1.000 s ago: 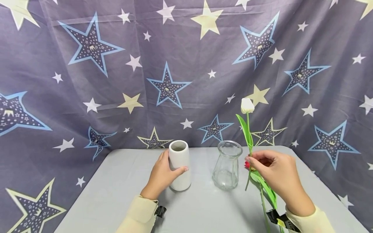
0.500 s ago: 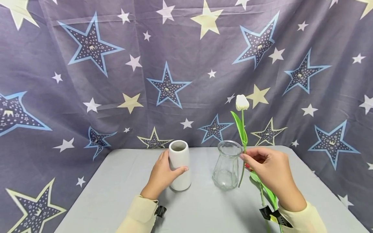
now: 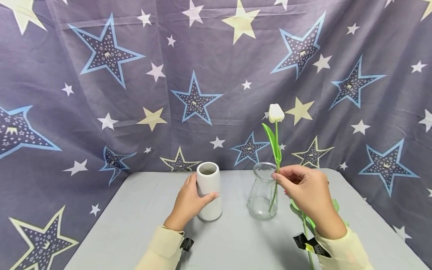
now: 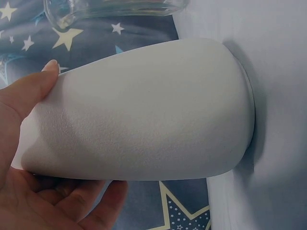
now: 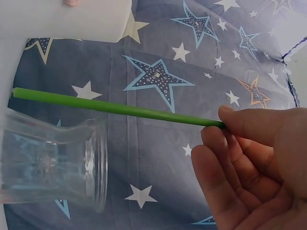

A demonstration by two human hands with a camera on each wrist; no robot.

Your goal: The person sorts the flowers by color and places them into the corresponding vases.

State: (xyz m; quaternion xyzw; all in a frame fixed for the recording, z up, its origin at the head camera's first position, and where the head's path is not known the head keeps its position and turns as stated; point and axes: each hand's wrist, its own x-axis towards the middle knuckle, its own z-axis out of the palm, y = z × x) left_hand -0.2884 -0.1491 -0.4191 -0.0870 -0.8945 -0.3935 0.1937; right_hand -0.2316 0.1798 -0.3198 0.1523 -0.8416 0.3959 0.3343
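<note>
My left hand (image 3: 189, 200) grips the side of a white ceramic vase (image 3: 210, 193), thumb across its front, fingers behind. The vase stands upright on the table. My right hand (image 3: 307, 187) pinches the green stem (image 5: 120, 108) of a white tulip (image 3: 276, 113) between thumb and index finger. The tulip is upright, its bloom above the hand. Its stem overlaps the glass vase (image 3: 260, 202) in the head view; in the right wrist view it runs alongside that vase, outside the mouth. The white vase (image 4: 144, 115) fills much of the left wrist view.
Behind my right forearm, another flower with green leaves (image 3: 335, 204) lies on the grey table (image 3: 233, 243), mostly hidden; a bit of red shows by the hand. A star-patterned curtain (image 3: 135, 93) hangs right behind the table's far edge.
My right hand has carried the white tulip left and slightly up, from right of the glass vase to overlapping it. My left hand and the white vase stay put.
</note>
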